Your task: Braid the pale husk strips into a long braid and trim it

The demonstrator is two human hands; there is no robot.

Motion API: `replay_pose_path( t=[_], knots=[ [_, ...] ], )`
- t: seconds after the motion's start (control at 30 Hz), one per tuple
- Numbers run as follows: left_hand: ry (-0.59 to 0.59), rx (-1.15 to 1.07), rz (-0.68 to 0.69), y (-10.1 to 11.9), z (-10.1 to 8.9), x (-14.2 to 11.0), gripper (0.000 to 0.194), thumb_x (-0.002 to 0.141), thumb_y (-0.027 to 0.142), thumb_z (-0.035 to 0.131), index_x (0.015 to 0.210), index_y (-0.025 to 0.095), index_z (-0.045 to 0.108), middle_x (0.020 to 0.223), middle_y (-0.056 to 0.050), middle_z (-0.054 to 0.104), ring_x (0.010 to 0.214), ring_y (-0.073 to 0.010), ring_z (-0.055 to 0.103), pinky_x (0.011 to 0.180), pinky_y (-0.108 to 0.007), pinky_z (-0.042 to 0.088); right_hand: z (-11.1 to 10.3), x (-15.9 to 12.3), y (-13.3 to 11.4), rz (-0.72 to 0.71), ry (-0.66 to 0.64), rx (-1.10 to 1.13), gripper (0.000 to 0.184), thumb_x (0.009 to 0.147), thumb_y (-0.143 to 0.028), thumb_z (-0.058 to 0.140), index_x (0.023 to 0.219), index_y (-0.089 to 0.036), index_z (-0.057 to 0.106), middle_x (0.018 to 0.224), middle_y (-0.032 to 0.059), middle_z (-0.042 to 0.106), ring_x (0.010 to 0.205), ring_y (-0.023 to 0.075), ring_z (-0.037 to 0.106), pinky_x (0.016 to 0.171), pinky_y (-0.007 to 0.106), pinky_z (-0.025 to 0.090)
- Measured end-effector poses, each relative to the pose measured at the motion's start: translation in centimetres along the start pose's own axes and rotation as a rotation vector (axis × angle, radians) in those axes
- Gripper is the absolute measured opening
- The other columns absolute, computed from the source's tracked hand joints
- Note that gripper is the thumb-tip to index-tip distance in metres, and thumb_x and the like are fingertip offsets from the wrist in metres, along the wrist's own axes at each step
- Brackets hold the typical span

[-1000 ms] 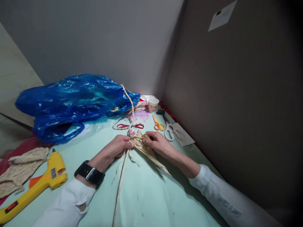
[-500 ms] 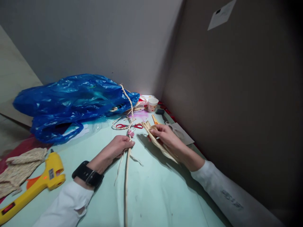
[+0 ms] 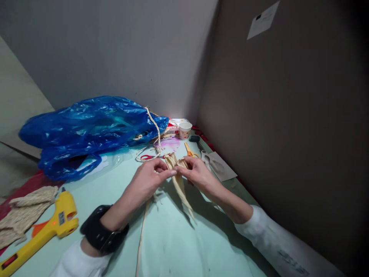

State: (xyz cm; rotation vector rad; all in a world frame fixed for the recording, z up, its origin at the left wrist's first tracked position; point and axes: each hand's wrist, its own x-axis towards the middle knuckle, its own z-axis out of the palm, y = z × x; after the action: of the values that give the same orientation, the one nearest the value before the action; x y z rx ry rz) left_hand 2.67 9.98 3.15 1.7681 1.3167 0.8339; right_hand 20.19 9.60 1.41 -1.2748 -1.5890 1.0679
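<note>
Pale, crinkled plant-fibre strips (image 3: 179,185) hang in a bunch between my two hands, their tapered end pointing down over the table. My left hand (image 3: 152,175) pinches the bunch from the left, thumb on top. From the right, my right hand (image 3: 196,169) grips it too, its thumb close to the left one. A braided cord (image 3: 155,127) runs from the blue bag down behind my left hand. One long strand (image 3: 140,242) trails from under that hand towards the near edge. Red-handled scissors (image 3: 147,157) lie just beyond, partly covered.
A yellow glue gun (image 3: 62,215) and a woven piece (image 3: 25,207) lie at left. The blue plastic bag (image 3: 95,123) fills the back left. Behind my right hand are a paper cup (image 3: 185,130), a dark thread spool (image 3: 194,138), orange scissors (image 3: 190,151) and a card (image 3: 225,169).
My left hand has let go of the cord and moved up and right to the fibre strips. My right hand has brought the bunch slightly left, and its tail now points down.
</note>
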Motion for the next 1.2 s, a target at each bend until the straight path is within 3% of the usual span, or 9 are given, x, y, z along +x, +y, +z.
replay_pose_path(
  t=[0.13, 0.37, 0.7, 0.8, 0.87, 0.97, 1.03, 1.1, 1.2],
  knots=[
    [-0.145, -0.450, -0.174, -0.9, 1.2, 0.1, 0.024, 0.066, 0.033, 0.071, 0.073, 0.017, 0.055, 0.054, 0.008, 0.041, 0.043, -0.0054, 0.031, 0.042, -0.020, 0.021, 0.1, -0.2, -0.2, -0.007, -0.048, 0.100, 0.028, 0.079, -0.036, 0.059, 0.062, -0.019, 0.043, 0.054, -0.0068, 0.036, 0.043, 0.0062, 0.035, 0.040, 0.021, 0.026],
    [-0.199, -0.665, -0.237, -1.4, 0.6, 0.2, 0.029, 0.060, 0.022, 0.075, 0.075, 0.016, 0.052, 0.057, 0.009, 0.039, 0.041, -0.0004, 0.029, 0.038, -0.015, 0.018, -0.6, 0.4, 0.4, 0.050, 0.003, 0.249, 0.021, 0.080, -0.030, 0.056, 0.067, -0.018, 0.044, 0.062, -0.0049, 0.038, 0.048, 0.0067, 0.034, 0.040, 0.020, 0.029],
    [0.061, -0.577, -0.228, -2.0, 0.8, 0.6, 0.019, 0.067, 0.021, 0.064, 0.064, 0.018, 0.045, 0.050, 0.009, 0.036, 0.041, -0.0036, 0.032, 0.036, -0.015, 0.021, -2.2, 0.8, -0.1, -0.005, 0.011, 0.183, 0.006, 0.076, -0.024, 0.047, 0.072, -0.019, 0.045, 0.062, -0.0022, 0.048, 0.049, 0.0090, 0.039, 0.043, 0.022, 0.028],
    [0.117, -0.603, -0.204, -2.1, 0.7, 0.6, 0.021, 0.067, 0.022, 0.066, 0.064, 0.018, 0.045, 0.054, 0.008, 0.039, 0.043, -0.0038, 0.036, 0.037, -0.016, 0.024, -4.6, 1.1, -0.7, -0.074, 0.199, -0.111, 0.005, 0.077, -0.023, 0.043, 0.076, -0.020, 0.047, 0.064, -0.0005, 0.050, 0.054, 0.0119, 0.043, 0.049, 0.024, 0.030],
    [0.098, -0.632, -0.200, -2.0, 0.8, 0.5, 0.021, 0.066, 0.024, 0.068, 0.067, 0.017, 0.047, 0.056, 0.008, 0.040, 0.044, -0.0037, 0.037, 0.038, -0.015, 0.027, -6.4, 1.4, -0.8, -0.074, 0.342, -0.558, 0.009, 0.075, -0.021, 0.046, 0.082, -0.019, 0.052, 0.068, 0.0029, 0.055, 0.059, 0.0152, 0.047, 0.053, 0.026, 0.030],
    [0.045, -0.650, -0.184, -1.7, 0.9, 0.2, 0.023, 0.066, 0.026, 0.070, 0.073, 0.017, 0.050, 0.058, 0.008, 0.042, 0.045, -0.0037, 0.038, 0.038, -0.015, 0.028, -8.1, 1.5, -0.5, 0.070, 0.289, -1.069, 0.018, 0.079, -0.021, 0.047, 0.092, -0.015, 0.057, 0.075, 0.0106, 0.062, 0.063, 0.0202, 0.052, 0.055, 0.029, 0.029],
    [0.010, -0.619, -0.163, -1.5, 1.2, 0.1, 0.022, 0.068, 0.028, 0.068, 0.077, 0.017, 0.052, 0.055, 0.009, 0.042, 0.043, -0.0041, 0.037, 0.038, -0.015, 0.027, -8.1, 1.3, -0.5, 0.076, 0.233, -1.191, 0.019, 0.081, -0.022, 0.049, 0.094, -0.013, 0.060, 0.087, 0.0163, 0.065, 0.074, 0.0245, 0.057, 0.061, 0.031, 0.033],
    [-0.013, -0.563, -0.143, -1.3, 1.4, 0.0, 0.019, 0.071, 0.029, 0.066, 0.078, 0.018, 0.052, 0.049, 0.010, 0.040, 0.040, -0.0043, 0.035, 0.037, -0.014, 0.026, -7.2, 1.0, -0.8, -0.070, 0.254, -1.132, 0.021, 0.082, -0.025, 0.052, 0.098, -0.013, 0.061, 0.102, 0.0181, 0.064, 0.091, 0.0279, 0.057, 0.071, 0.033, 0.038],
    [-0.034, -0.486, -0.122, -1.1, 1.8, -0.2, 0.017, 0.073, 0.029, 0.064, 0.079, 0.018, 0.052, 0.045, 0.010, 0.041, 0.038, -0.0046, 0.035, 0.036, -0.015, 0.025, -4.6, 0.6, -1.4, -0.252, 0.121, -0.660, 0.024, 0.087, -0.033, 0.053, 0.102, -0.016, 0.061, 0.103, 0.0106, 0.065, 0.093, 0.0222, 0.058, 0.077, 0.030, 0.041]
  ],
)
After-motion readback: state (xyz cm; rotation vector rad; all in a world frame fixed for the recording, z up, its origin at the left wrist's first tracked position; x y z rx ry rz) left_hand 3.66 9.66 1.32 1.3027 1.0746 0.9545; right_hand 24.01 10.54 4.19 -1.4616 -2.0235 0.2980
